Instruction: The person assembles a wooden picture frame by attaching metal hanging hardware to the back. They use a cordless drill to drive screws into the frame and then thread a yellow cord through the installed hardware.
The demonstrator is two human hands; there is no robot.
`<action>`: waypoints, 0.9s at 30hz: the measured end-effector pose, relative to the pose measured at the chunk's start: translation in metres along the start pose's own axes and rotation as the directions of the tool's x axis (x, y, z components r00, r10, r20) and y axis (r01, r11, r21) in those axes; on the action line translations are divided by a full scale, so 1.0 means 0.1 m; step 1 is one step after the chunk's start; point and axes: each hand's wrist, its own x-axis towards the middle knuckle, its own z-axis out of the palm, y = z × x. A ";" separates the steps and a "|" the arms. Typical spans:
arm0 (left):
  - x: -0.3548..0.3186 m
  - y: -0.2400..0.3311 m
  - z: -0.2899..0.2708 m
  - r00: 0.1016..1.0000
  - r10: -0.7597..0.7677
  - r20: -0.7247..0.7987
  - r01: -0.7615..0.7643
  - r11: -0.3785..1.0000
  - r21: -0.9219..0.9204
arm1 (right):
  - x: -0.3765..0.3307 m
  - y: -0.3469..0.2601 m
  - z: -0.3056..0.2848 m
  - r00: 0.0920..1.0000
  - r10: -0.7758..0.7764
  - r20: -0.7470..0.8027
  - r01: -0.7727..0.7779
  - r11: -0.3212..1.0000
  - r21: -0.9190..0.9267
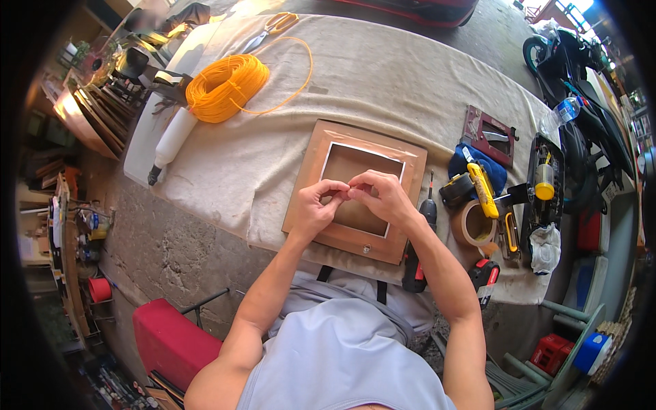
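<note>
My left hand (320,208) and my right hand (384,198) meet above the opening of a brown rectangular frame (410,171). Both are closed in a pinch, fingertips touching; whatever sits between them is too small to make out. The frame lies flat on a cream cloth, with a white inner edge around its opening. On its near side rests a small shiny metal piece (366,249). A slim dark screwdriver (428,207) lies just right of the frame. Below it, partly hidden by my right forearm, is a black and red tool (413,268).
On the cloth (396,75) at left are an orange cord coil (229,87), scissors (277,26) and a white bottle (175,139). To the right sit a tape roll (473,224), a yellow utility knife (482,191), a maroon frame-shaped tool (489,135) and a black toolbox (543,171).
</note>
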 end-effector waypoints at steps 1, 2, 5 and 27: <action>0.00 0.00 0.00 1.000 -0.003 0.002 0.003 1.000 0.004 | 0.00 -0.01 0.00 1.000 0.004 0.002 -0.004 1.000 0.001; 0.00 0.00 0.00 1.000 -0.005 0.005 0.005 1.000 0.007 | 0.00 0.00 0.00 1.000 0.005 0.003 -0.005 1.000 0.000; 0.00 0.01 -0.01 0.999 -0.014 0.036 0.012 0.999 0.035 | -0.01 0.01 0.00 1.000 0.013 0.003 -0.013 1.000 0.002; 0.01 0.04 0.04 0.999 -0.043 0.008 0.042 0.996 0.077 | 0.00 0.00 -0.02 1.000 0.030 0.003 -0.030 0.998 -0.058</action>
